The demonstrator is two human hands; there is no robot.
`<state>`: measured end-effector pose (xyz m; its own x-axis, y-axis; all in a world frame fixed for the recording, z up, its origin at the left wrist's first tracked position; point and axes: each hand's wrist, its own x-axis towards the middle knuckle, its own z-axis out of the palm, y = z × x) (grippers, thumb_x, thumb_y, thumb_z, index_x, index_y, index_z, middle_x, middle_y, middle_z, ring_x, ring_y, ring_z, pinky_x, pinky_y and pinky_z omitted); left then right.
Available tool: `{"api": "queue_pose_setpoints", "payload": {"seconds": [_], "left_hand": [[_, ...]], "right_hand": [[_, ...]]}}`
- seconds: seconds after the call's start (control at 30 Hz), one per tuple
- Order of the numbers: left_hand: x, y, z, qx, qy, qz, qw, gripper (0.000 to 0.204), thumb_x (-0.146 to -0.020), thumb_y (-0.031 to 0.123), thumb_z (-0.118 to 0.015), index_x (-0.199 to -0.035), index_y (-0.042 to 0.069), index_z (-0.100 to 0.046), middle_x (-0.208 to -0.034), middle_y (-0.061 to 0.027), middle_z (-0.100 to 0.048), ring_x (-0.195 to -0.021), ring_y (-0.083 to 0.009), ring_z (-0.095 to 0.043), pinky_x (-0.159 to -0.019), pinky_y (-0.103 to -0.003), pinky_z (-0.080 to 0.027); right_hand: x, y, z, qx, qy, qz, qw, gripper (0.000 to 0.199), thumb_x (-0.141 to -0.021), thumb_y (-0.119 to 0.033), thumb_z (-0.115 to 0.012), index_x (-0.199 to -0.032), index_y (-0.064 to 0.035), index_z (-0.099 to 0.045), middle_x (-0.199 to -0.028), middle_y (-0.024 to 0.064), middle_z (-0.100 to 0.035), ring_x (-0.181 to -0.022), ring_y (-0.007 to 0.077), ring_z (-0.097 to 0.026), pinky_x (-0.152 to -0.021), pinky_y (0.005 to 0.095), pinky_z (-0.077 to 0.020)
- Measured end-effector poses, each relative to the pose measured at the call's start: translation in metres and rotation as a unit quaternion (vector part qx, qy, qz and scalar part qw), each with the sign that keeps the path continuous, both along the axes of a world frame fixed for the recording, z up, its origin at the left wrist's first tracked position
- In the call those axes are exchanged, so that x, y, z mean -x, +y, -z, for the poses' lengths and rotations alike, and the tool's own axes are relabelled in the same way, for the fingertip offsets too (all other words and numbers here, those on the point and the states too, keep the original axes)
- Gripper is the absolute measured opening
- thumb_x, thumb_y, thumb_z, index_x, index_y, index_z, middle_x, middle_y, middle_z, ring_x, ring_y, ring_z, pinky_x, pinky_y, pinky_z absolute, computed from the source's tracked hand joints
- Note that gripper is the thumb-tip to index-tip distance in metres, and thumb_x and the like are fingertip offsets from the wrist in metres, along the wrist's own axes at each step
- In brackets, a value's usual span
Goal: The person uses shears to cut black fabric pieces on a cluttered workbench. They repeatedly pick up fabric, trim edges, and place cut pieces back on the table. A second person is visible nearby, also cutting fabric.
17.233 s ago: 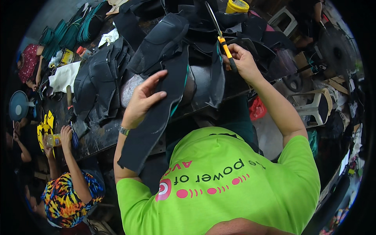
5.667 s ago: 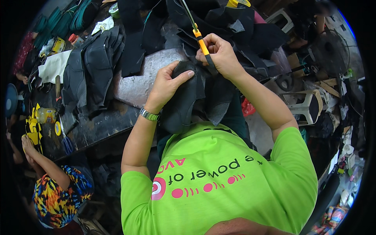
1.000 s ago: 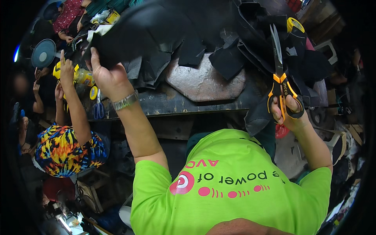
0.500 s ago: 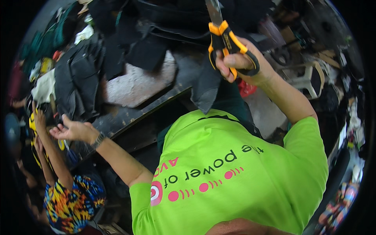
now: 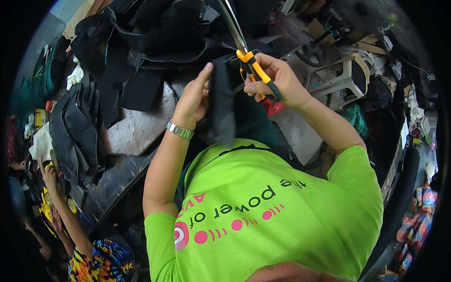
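My right hand [image 5: 272, 80] grips a large pair of scissors [image 5: 253, 70] by its orange-and-black handles. The long metal blades point up and to the left, over the dark pile. Just left of the scissors, a narrow black fabric piece [image 5: 222, 105] hangs upright above my lap, smeared by motion. My left hand [image 5: 193, 96] is at its left edge, thumb stretched upward and other fingers curled against it. The fingertips are partly hidden by the piece.
Black fabric pieces [image 5: 155, 37] heap over the worktable [image 5: 117, 181], with a stack of cut pieces [image 5: 75, 127] on the left. A pale scuffed slab [image 5: 136, 131] lies on the table. A co-worker's arm [image 5: 70, 216] reaches in at lower left. An off-white plastic stool [image 5: 345, 80] stands at right.
My left hand has swung from the far left over to the black fabric piece. My right hand still grips the scissors. The whole view has shifted a little.
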<state>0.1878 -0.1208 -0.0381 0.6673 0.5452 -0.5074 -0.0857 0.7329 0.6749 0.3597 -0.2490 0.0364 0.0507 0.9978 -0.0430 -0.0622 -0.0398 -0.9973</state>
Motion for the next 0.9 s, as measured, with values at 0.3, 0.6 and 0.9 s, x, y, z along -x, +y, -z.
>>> {"api": "queue_pose_setpoints", "payload": {"seconds": [0.3, 0.6, 0.9], "left_hand": [[0.048, 0.0, -0.045, -0.23, -0.031, -0.065, 0.971, 0.033, -0.097, 0.033, -0.057, -0.107, 0.002, -0.062, -0.095, 0.0008, -0.062, -0.084, -0.0043, -0.058, -0.077, -0.021, -0.048], [0.161, 0.041, -0.065, -0.485, 0.155, 0.135, 0.85, 0.038, -0.076, 0.02, -0.069, -0.106, -0.002, -0.064, -0.089, -0.0024, -0.064, -0.085, -0.0081, -0.057, -0.079, -0.023, -0.046], [0.097, 0.009, -0.067, -0.608, 0.305, 0.14, 0.719, 0.046, -0.079, 0.013, -0.067, -0.12, -0.006, -0.058, -0.104, -0.0173, -0.068, -0.093, -0.0183, -0.065, -0.086, -0.029, -0.049]], "right_hand": [[-0.004, -0.003, -0.003, -0.038, 0.054, -0.102, 0.993, 0.028, -0.079, -0.004, -0.077, -0.099, -0.0036, -0.057, -0.08, 0.0044, -0.066, -0.066, 0.007, -0.061, -0.064, 0.0199, -0.0489], [0.023, 0.013, 0.036, 0.019, 0.099, -0.141, 0.985, 0.031, -0.079, -0.014, -0.078, -0.1, -0.0038, -0.057, -0.081, 0.0066, -0.066, -0.06, 0.0089, -0.062, -0.058, 0.0198, -0.0495], [0.049, 0.044, 0.043, -0.038, 0.095, 0.055, 0.993, 0.042, -0.073, -0.017, -0.085, -0.1, -0.0037, -0.056, -0.078, -0.0018, -0.056, -0.064, 0.0045, -0.051, -0.064, 0.0186, -0.0431]]}}
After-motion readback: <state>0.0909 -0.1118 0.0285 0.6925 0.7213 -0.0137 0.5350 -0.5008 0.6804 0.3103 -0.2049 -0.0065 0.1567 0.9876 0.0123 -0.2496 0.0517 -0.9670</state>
